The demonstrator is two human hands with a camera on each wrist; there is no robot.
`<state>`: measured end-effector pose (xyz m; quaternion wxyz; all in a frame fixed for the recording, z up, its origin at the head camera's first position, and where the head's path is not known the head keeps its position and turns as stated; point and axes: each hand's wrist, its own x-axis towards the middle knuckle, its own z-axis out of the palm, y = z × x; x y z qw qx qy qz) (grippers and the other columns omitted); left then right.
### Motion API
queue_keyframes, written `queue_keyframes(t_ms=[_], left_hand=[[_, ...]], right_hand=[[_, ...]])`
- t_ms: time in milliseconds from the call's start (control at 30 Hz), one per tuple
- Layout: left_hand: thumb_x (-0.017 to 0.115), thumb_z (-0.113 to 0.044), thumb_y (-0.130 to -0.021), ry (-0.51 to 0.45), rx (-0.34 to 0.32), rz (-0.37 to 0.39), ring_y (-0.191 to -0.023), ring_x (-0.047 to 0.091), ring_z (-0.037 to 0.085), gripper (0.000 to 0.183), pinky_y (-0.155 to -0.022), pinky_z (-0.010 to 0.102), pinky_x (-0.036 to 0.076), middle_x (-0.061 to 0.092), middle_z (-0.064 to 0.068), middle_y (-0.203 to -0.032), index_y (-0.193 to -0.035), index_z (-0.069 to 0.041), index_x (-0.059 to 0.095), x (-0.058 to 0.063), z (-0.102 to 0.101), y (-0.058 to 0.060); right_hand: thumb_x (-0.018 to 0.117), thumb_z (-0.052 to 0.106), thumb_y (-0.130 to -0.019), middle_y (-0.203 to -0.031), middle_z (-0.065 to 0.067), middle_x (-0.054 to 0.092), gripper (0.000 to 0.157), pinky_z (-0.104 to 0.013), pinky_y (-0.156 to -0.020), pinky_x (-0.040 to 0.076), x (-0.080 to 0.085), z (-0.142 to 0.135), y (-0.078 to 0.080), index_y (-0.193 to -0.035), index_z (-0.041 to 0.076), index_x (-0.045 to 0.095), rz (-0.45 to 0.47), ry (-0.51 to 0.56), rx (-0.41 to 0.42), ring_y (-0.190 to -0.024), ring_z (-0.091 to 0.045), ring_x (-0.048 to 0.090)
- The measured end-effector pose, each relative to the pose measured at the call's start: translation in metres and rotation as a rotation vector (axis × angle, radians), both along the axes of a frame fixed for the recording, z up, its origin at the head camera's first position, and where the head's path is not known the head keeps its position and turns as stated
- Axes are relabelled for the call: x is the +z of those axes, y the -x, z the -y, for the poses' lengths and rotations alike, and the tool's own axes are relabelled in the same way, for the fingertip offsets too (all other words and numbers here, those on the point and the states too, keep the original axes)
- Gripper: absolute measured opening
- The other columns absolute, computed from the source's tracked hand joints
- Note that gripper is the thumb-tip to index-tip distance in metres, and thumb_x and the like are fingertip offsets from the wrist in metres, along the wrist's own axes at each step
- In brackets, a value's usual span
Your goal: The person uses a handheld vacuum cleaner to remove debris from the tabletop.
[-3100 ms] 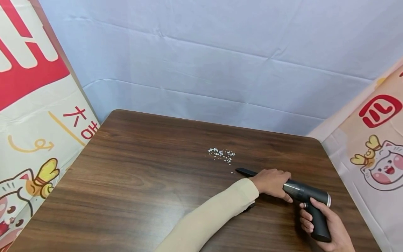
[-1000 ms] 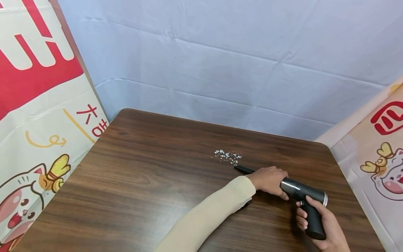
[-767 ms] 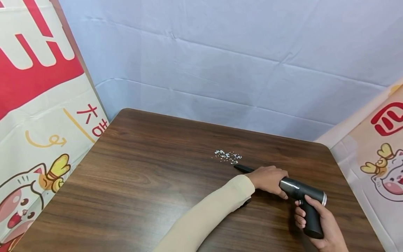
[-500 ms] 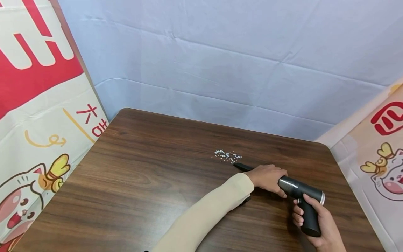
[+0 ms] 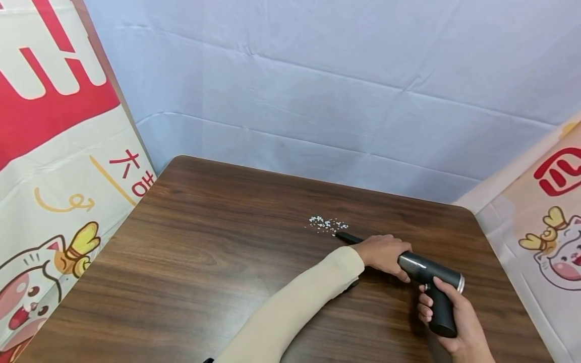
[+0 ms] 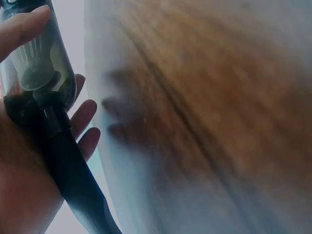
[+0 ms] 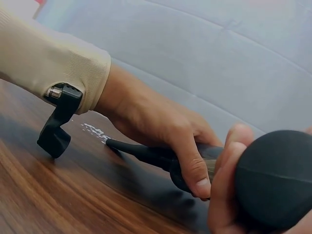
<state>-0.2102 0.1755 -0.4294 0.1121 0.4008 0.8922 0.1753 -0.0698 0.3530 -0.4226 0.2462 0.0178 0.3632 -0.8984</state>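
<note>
A black handheld vacuum cleaner (image 5: pixel 431 270) with a pistol grip is held in both hands above the wooden table. My right hand (image 5: pixel 463 320) grips its handle, fingers wrapped round and the thumb high near the body. My left hand (image 5: pixel 385 253) holds the front part from above; in the left wrist view its thumb lies over the clear dust cup (image 6: pixel 36 53) with fingers on the far side. The slim black nozzle (image 5: pixel 348 238) points left, its tip at the near right edge of scattered small white bits (image 5: pixel 320 220). The right wrist view shows the nozzle tip touching or almost touching the bits.
The dark wooden table (image 5: pixel 218 227) has rounded far corners. A pale cloth backdrop (image 5: pixel 290 85) hangs behind it, with printed panels (image 5: pixel 50 166) at left and right. A black wrist mount (image 7: pixel 61 119) sits under the left sleeve, close above the table.
Both hands and the vacuum cleaner have shifted slightly left and away from me, bringing the nozzle tip to the white bits. Several bits nearest the nozzle are no longer visible.
</note>
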Motion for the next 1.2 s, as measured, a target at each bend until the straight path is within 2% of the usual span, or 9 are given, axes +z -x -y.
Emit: queue_keyframes(t_ms=[267,500,833,1200], left_hand=[[0.078,-0.062,-0.081,0.021,0.003,-0.025,-0.087,0.046,-0.001,0.05,-0.074,0.018,0.039,0.055,-0.022,-0.102,-0.12,-0.035,0.059,-0.001,0.002,0.004],[0.078,-0.064,-0.08,0.029,0.016,-0.032,-0.087,0.046,0.0,0.051,-0.075,0.019,0.037,0.055,-0.022,-0.102,-0.118,-0.037,0.059,-0.002,0.003,0.005],[0.077,-0.064,-0.08,0.052,0.025,-0.04,-0.086,0.045,0.0,0.05,-0.075,0.02,0.036,0.055,-0.022,-0.102,-0.118,-0.038,0.057,-0.001,0.006,0.006],[0.077,-0.064,-0.081,0.048,0.033,-0.042,-0.087,0.045,0.0,0.049,-0.075,0.02,0.037,0.055,-0.022,-0.102,-0.117,-0.038,0.058,0.001,0.009,0.005]], right_hand=[[0.028,0.025,-0.114,-0.097,-0.009,0.06,0.036,-0.029,-0.063,0.052,-0.003,0.004,0.002,-0.117,0.003,0.056,-0.001,-0.007,-0.032,-0.071,-0.017,0.058],[0.028,0.024,-0.114,-0.098,-0.009,0.059,0.033,-0.029,-0.063,0.052,-0.004,0.007,0.004,-0.119,0.005,0.054,-0.011,-0.007,-0.047,-0.072,-0.017,0.058],[0.035,0.025,-0.113,-0.098,-0.008,0.059,0.026,-0.028,-0.06,0.051,-0.002,0.013,0.003,-0.12,0.009,0.054,0.018,-0.071,-0.104,-0.069,-0.015,0.056],[0.034,0.025,-0.113,-0.098,-0.008,0.059,0.026,-0.028,-0.061,0.051,-0.003,0.013,0.004,-0.121,0.009,0.054,0.016,-0.068,-0.092,-0.069,-0.015,0.057]])
